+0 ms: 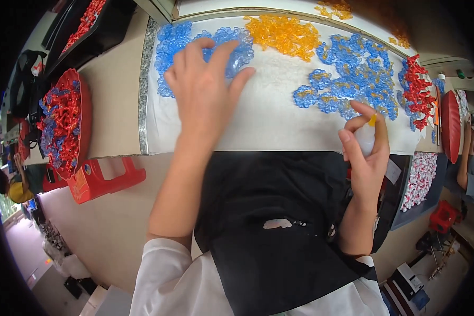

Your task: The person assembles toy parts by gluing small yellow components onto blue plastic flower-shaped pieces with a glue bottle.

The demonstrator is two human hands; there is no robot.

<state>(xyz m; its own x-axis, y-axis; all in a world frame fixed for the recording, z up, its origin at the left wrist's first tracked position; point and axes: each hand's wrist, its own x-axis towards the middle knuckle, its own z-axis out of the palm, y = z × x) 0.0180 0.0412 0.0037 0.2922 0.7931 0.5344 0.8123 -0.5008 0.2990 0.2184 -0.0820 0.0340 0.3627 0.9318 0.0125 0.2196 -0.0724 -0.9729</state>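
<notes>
“Blue flower-shaped pieces (173, 39) lie heaped at the far left of the white sheet (268, 105) on the counter (144, 100). Which hand is at them?”

“The left hand (205, 79), reaching over the heap, its fingers spread wide and the thumb well out. I can't see it gripping anything.”

“And the right hand (370, 163)?”

“At the near edge of a second blue group (355, 66), fingers curled around a small pale object (364, 139). Something yellow (373, 119) shows beside it; I can't tell whether they're one thing.”

“So which step is this?”

“Picking out a blue piece, I'd judge. Many in the second group carry orange bits, while the heap looks plain.”

“What would the next move call for?”

“Narrowing the left fingers on a single piece without dragging its neighbours; they look closely packed.”

“What else is around?”

“An orange pile (284, 34) between the two blue lots, and a red pile (420, 95) to the right. Farther out, a red basket (84, 102) of red and blue pieces on the left, with a red stool (110, 181) below, and a red dish (451, 126) far right.”

“Anything in the way?”

“The left hand hides part of the heap, and a rail (237, 10) runs just behind it.”
</notes>
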